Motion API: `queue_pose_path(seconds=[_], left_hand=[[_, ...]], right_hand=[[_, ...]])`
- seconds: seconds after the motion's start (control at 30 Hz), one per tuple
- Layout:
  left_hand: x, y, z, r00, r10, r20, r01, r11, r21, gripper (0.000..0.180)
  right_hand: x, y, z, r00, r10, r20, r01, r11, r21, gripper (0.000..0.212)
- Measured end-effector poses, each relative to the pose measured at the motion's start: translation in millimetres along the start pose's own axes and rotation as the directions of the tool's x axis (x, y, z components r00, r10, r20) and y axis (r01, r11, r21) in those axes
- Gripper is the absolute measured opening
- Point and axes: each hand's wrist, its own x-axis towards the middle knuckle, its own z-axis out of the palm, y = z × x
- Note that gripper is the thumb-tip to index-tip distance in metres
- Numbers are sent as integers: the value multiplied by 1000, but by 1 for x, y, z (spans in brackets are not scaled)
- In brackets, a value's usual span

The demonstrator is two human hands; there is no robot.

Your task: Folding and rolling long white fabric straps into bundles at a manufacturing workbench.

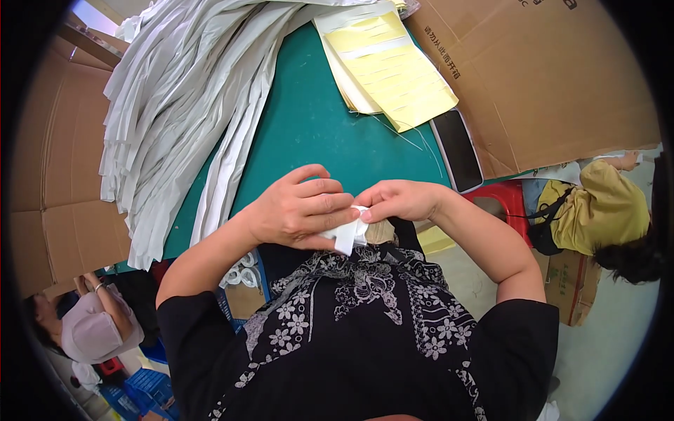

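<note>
A white strip (345, 240), folded or rolled into a small bundle, is between my two hands in front of my waist. My left hand (303, 210) is closed over it from the left, fingers curled, with one flat end sticking out below. From the right, my right hand (399, 201) pinches the bundle between thumb and forefinger. Much of the strip is hidden behind the fingers. A thick pile of long white strips (175, 105) drapes over the table on the left; some loose ones (228, 165) hang down close to my left forearm.
Beyond my hands lies the green tabletop (298, 105), with yellow sheets (393, 67) and a phone (458, 151). Cardboard stands left (60, 154) and right (547, 77). White rolls (242, 272) sit in a blue basket below. Two people (597, 207) (105, 326) sit at either side.
</note>
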Motion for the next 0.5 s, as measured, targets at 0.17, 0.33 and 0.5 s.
queue_pose_path(seconds=[0.17, 0.33, 0.5], left_hand=[[-8, -10, -2, 986, 156, -67, -132, 953, 273, 30], [1, -9, -13, 1000, 26, -2, -25, 985, 171, 29], [3, -7, -7, 977, -209, 45, 209, 978, 5, 27]], right_hand=[[3, 2, 12, 983, -30, -183, 88, 944, 317, 34], [6, -2, 18, 955, -7, -295, 65, 980, 186, 31], [4, -24, 25, 860, 1, -511, -157, 952, -262, 29]])
